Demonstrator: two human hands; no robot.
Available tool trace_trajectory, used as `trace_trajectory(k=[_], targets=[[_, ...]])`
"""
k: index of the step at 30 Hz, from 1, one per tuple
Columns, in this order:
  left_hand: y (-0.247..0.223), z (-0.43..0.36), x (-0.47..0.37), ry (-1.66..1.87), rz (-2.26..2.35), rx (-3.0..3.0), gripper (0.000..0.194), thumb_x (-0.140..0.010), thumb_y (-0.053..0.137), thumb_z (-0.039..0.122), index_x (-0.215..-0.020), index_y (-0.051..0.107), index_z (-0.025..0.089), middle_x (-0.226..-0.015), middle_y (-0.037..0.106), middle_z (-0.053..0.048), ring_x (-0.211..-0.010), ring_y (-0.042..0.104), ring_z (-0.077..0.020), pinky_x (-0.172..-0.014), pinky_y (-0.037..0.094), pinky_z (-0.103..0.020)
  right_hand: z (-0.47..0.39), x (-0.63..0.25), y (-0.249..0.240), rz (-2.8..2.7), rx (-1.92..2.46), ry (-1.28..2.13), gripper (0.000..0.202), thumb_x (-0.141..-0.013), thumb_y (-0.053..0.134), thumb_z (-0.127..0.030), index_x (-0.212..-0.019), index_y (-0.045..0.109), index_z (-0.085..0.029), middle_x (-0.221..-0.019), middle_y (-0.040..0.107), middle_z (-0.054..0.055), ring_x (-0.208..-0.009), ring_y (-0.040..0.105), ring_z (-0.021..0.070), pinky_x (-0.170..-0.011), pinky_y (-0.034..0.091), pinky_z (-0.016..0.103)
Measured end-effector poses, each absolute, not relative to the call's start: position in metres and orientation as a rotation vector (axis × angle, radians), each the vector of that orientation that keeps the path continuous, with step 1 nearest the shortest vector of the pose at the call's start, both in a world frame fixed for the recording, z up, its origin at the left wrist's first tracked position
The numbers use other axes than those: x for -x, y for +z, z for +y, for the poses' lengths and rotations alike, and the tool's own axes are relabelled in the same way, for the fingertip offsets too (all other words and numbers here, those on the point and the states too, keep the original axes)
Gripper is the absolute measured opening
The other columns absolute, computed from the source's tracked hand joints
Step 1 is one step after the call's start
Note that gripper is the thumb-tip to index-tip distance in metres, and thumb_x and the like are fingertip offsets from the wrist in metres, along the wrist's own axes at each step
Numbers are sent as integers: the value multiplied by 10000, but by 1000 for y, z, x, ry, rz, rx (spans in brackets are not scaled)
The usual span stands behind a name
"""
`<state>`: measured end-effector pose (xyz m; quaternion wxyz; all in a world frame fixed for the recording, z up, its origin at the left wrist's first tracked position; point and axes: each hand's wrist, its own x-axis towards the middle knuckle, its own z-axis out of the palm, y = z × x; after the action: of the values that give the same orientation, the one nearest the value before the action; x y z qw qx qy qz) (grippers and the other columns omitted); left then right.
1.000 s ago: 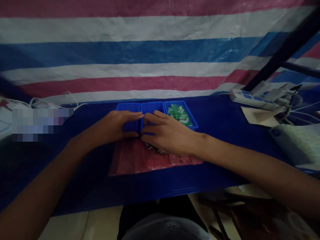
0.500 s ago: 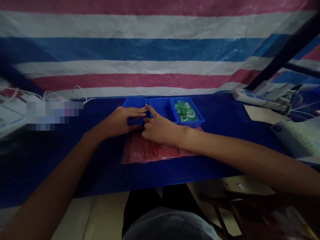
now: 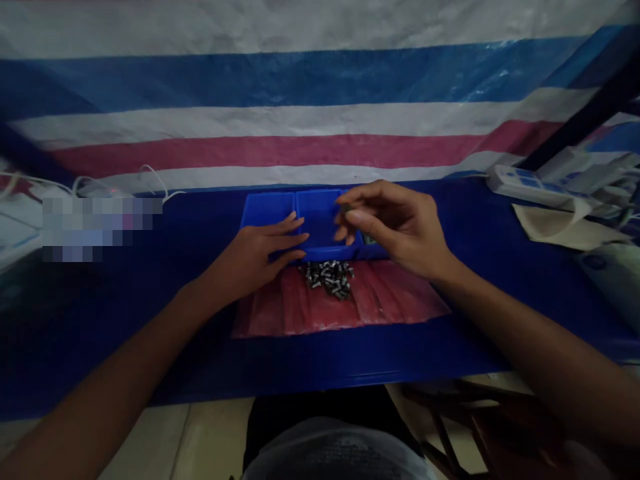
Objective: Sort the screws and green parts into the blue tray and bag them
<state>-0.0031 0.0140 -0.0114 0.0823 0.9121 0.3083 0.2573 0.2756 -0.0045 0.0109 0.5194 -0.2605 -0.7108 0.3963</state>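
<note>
My left hand [image 3: 265, 257] is open, its fingers spread over the left and middle blue bins [image 3: 320, 252]. Above the right side of those bins, my right hand [image 3: 395, 223] pinches a small dark part [image 3: 346, 209] between thumb and forefinger. The part is too small to make out well. A pile of small dark and silvery metal pieces [image 3: 330, 279] lies on pink plastic bags [image 3: 320, 317] in front of the bins. Green pieces [image 3: 369, 240] in the right bin are mostly hidden behind my right hand.
The bins stand on a blue tabletop [image 3: 200, 360] against a striped tarp [image 3: 280, 80]. At the right are a power strip [image 3: 525, 187] and a sheet of brown paper [image 3: 555, 223]. White cables [image 3: 155, 175] lie at the left.
My right hand has moved right and up from beside my left hand, and now pinches a small part. The metal pile, covered before, now shows. My left hand's fingers have spread.
</note>
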Motion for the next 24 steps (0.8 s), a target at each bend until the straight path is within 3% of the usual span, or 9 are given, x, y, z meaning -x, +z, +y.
trace_trajectory(k=[4, 9, 13, 18, 20, 24], targets=[[-10, 11, 2, 802, 856, -2820, 326, -1153, 576, 401, -1314, 797, 223, -1500, 694, -104, -1450, 640, -272, -1241, 565, -442, -11, -283, 0, -1537, 685, 1105, 152, -980, 847, -387, -1034, 819, -248, -706, 749, -29, -576, 721, 133, -583, 625, 272], [-8, 10, 2, 808, 855, -2927, 301, -1146, 604, 368, -1342, 774, 216, -1484, 710, -99, -1424, 664, -266, -1218, 592, -428, -10, -283, -4, -1475, 561, 1346, 246, -952, 878, -404, -1005, 752, -200, -763, 777, -10, -624, 786, 156, -522, 635, 238], [-6, 8, 1, 809, 851, -2925, 260, -1140, 619, 353, -1313, 784, 250, -1459, 729, -68, -1388, 693, -255, -1206, 607, -407, -17, -276, -1, -1420, 582, 1384, 301, -913, 909, -436, -984, 732, -202, -815, 781, -15, -650, 797, 146, -560, 662, 228], [-4, 6, 1, 822, 938, -2892, 238, -1114, 665, 368, -1280, 802, 265, -1569, 647, -63, -1401, 686, -283, -1207, 614, -416, -25, -273, -2, -1417, 662, 1494, 276, -932, 883, -443, -902, 764, -196, -614, 718, -56, -447, 678, 95, -428, 552, 169], [-4, 6, 1, 798, 950, -2898, 271, -1126, 638, 400, -1297, 794, 259, -1617, 597, -70, -1425, 667, -297, -1210, 613, -437, -26, -273, -5, -1415, 663, 1601, 247, -928, 891, -413, -942, 795, -185, -687, 772, -31, -507, 735, 116, -470, 599, 181], [-5, 7, 1, 768, 867, -2901, 304, -1166, 545, 391, -1281, 789, 249, -1505, 704, -60, -1424, 669, -266, -1214, 611, -439, -24, -273, -9, -1391, 563, 1686, 141, -953, 872, -277, -1041, 817, -181, -809, 829, -2, -627, 811, 150, -559, 666, 209]])
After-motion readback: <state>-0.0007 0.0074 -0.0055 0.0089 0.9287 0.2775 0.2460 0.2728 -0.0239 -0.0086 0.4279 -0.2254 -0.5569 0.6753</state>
